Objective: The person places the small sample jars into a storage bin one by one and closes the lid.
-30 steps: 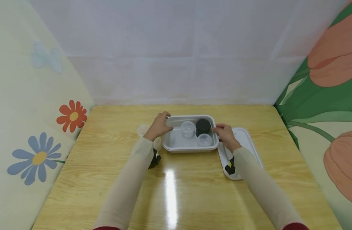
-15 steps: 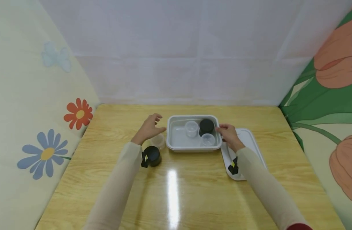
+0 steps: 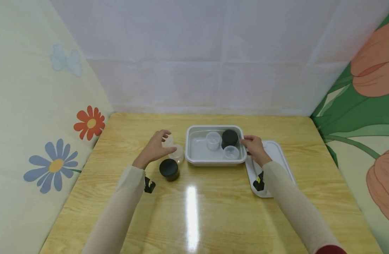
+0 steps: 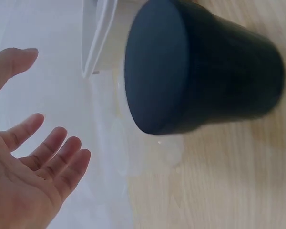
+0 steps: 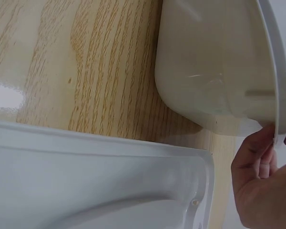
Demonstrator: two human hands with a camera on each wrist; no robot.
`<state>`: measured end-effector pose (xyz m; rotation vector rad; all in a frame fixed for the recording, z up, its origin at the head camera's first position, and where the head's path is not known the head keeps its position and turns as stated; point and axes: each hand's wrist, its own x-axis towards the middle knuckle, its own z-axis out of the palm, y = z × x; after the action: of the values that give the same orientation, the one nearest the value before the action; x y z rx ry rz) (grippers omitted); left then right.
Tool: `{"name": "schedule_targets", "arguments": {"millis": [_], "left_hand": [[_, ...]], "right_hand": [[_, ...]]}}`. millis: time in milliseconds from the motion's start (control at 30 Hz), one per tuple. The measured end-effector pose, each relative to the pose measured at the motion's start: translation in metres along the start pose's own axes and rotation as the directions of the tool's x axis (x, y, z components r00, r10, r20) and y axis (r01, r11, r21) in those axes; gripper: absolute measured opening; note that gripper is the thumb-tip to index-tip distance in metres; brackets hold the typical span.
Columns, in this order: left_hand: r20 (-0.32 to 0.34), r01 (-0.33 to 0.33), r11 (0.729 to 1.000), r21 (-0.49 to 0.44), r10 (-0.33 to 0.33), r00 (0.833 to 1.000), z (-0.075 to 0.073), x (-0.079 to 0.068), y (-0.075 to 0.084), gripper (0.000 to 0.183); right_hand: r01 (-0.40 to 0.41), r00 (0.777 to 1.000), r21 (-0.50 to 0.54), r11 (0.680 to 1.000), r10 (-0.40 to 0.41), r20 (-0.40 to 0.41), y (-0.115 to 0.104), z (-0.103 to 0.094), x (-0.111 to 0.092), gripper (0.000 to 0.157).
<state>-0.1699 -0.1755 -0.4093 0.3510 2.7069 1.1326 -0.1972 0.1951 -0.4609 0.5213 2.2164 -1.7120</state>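
A white rectangular tub [image 3: 194,163] stands mid-table in the head view. Inside it are a clear plastic cup [image 3: 213,140], a second clear cup [image 3: 231,152] at the front and a black lidded jar [image 3: 229,137]. My right hand [image 5: 264,176] pinches the tub's right rim between thumb and fingers. My left hand [image 3: 154,147], fingers spread and holding nothing, hovers over two clear cups left of the tub; the nearer clear cup [image 3: 177,154] shows beside the thumb. Another black jar [image 4: 200,71] stands upright just in front of those cups.
A white lid [image 3: 274,151] lies flat on the table right of the tub, partly under the right forearm. The wooden table [image 3: 220,211] reaches back to a pale cloth wall [image 3: 194,84]. Flower-printed panels flank both sides.
My left hand has left the tub's left rim and moved left, over the clear cups, bringing the black jar into sight. The right hand stays on the right rim.
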Motion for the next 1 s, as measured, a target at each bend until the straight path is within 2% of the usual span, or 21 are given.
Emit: {"name": "schedule_targets", "arguments": {"millis": [233, 500, 833, 1000], "left_hand": [[0.0, -0.03, 0.999, 0.011, 0.03, 1.0, 0.002, -0.021, -0.012, 0.075], [0.045, 0.047, 0.998, -0.028, -0.046, 0.998, 0.003, -0.041, -0.028, 0.082], [0.035, -0.019, 0.997, -0.076, 0.022, 0.999, 0.018, -0.055, -0.039, 0.089], [0.012, -0.021, 0.994, -0.109, 0.023, 1.0, 0.029, -0.062, -0.044, 0.094]], "right_hand": [[-0.005, 1.0, -0.006, 1.0, 0.005, -0.007, -0.001, 0.0, 0.001, 0.046], [-0.021, 1.0, -0.004, 1.0, 0.021, -0.023, 0.002, 0.001, 0.0, 0.047], [-0.022, 1.0, 0.002, 1.0, 0.022, -0.007, 0.002, 0.0, -0.001, 0.048], [-0.028, 1.0, -0.002, 1.0, 0.028, -0.01, 0.001, 0.0, 0.0, 0.047]]}}
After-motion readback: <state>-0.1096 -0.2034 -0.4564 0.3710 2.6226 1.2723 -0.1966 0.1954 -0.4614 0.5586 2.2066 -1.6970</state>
